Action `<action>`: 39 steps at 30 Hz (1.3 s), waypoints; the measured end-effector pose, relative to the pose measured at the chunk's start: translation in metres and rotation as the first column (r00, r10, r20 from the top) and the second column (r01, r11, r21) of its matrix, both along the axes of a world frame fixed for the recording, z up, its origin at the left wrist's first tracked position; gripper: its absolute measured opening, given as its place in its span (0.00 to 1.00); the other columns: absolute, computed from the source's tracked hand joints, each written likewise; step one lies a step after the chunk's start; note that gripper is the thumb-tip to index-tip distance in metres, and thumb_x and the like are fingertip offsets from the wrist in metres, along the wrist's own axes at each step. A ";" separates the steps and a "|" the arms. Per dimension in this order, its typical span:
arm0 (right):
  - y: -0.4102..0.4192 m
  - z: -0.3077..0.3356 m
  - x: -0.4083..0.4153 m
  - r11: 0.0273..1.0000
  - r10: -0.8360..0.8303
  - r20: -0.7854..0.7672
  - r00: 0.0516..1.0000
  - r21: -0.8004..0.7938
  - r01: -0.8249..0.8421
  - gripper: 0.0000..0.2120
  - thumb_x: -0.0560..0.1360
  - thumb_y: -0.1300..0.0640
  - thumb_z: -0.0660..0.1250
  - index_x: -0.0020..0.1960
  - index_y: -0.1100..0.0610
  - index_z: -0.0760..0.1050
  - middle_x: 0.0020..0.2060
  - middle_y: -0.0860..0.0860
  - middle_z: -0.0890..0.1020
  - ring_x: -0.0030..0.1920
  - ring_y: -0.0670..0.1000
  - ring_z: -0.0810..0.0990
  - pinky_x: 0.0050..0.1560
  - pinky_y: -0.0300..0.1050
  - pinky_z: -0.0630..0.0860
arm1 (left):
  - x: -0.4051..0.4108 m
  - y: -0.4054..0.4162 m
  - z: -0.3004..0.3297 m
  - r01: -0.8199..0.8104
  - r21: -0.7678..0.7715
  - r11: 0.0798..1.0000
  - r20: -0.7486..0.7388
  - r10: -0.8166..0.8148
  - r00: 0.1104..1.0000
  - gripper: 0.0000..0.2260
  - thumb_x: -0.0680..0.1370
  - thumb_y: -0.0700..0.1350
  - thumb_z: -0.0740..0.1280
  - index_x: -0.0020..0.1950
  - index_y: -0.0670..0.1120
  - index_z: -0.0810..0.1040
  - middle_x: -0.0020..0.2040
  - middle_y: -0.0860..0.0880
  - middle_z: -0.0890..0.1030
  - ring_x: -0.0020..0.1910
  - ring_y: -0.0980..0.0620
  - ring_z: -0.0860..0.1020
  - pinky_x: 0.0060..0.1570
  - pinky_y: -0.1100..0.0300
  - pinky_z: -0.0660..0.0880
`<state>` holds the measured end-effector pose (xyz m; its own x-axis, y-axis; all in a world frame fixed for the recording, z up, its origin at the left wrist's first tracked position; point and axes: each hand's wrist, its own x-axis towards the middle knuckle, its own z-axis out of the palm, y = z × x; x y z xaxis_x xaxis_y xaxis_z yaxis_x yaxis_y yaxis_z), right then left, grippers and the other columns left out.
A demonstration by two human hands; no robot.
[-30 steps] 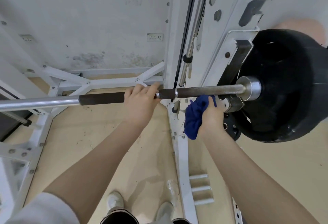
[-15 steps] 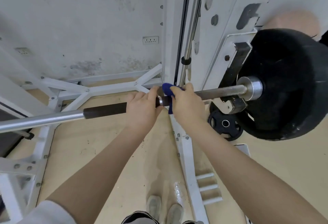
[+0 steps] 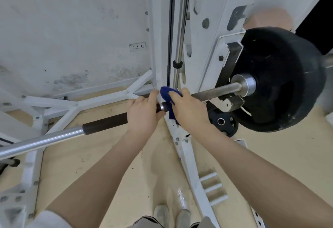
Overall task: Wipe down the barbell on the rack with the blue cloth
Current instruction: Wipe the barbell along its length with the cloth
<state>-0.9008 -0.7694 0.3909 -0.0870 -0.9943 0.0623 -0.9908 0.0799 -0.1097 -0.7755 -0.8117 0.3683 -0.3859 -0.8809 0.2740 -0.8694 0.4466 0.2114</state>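
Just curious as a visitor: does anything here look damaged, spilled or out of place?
The wall is stained and mottled near its base, and a wet-looking shiny patch lies on the floor by the shoes. Nothing else stands out.

Wall (image 3: pixel 72 29): white plaster, scuffed, grey mould-like staining along its base. Socket plate (image 3: pixel 137 46) set in wall, low, just left of the white upright post (image 3: pixel 158 29). Floor (image 3: pixel 108 155): pale beige, smooth, scattered dark scuffs; wet glossy patch near the post's foot. Light is even and diffuse; source not in view. Dark opening (image 3: pixel 317 11) far right of the post.
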 end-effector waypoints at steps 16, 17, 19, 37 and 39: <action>0.008 0.012 -0.066 0.934 -0.353 -0.133 0.926 -0.002 0.356 0.11 0.77 0.60 0.61 0.59 0.57 0.71 0.49 0.56 0.69 0.43 0.57 0.74 0.36 0.48 0.69 | 0.003 -0.002 0.007 0.150 -0.005 0.989 0.066 -0.149 0.987 0.11 0.75 0.50 0.66 0.51 0.44 0.74 0.46 0.46 0.80 0.50 0.43 0.73 0.43 0.55 0.59; 0.007 0.015 -0.064 0.944 -0.323 -0.139 0.936 0.027 0.330 0.11 0.77 0.60 0.61 0.59 0.56 0.71 0.48 0.55 0.68 0.42 0.56 0.73 0.37 0.48 0.71 | 0.003 -0.004 0.009 0.154 0.017 0.988 0.079 -0.154 0.985 0.11 0.75 0.50 0.65 0.52 0.45 0.73 0.48 0.46 0.79 0.51 0.43 0.73 0.45 0.55 0.61; 0.006 0.022 -0.065 0.957 -0.268 -0.101 0.958 0.085 0.276 0.13 0.78 0.58 0.59 0.62 0.54 0.72 0.50 0.55 0.70 0.46 0.57 0.75 0.40 0.49 0.73 | 0.002 -0.004 0.014 0.156 0.054 0.986 0.115 -0.161 0.980 0.11 0.76 0.51 0.64 0.53 0.45 0.71 0.51 0.46 0.78 0.53 0.44 0.72 0.47 0.55 0.64; 0.058 0.126 -0.169 0.796 0.238 0.848 0.473 -0.449 0.406 0.08 0.78 0.62 0.62 0.54 0.55 0.77 0.45 0.47 0.82 0.46 0.42 0.79 0.50 0.35 0.75 | -0.137 0.029 0.070 0.634 -0.112 0.765 -0.209 -0.642 0.737 0.17 0.74 0.48 0.57 0.58 0.43 0.75 0.53 0.45 0.78 0.50 0.45 0.78 0.49 0.53 0.76; 0.066 0.134 -0.209 0.743 0.311 0.870 0.384 -0.474 0.472 0.07 0.77 0.59 0.62 0.53 0.56 0.77 0.46 0.53 0.82 0.48 0.51 0.80 0.52 0.44 0.76 | -0.173 0.035 0.086 0.650 -0.175 0.739 -0.219 -0.673 0.707 0.17 0.74 0.47 0.59 0.60 0.43 0.74 0.57 0.45 0.77 0.53 0.45 0.77 0.52 0.50 0.76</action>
<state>-1.1100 -0.7032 0.5252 -0.5522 -0.7292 0.4043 -0.2555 -0.3135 -0.9146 -0.9485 -0.7763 0.4541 -0.7687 -0.3968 0.5016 -0.2648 0.9114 0.3151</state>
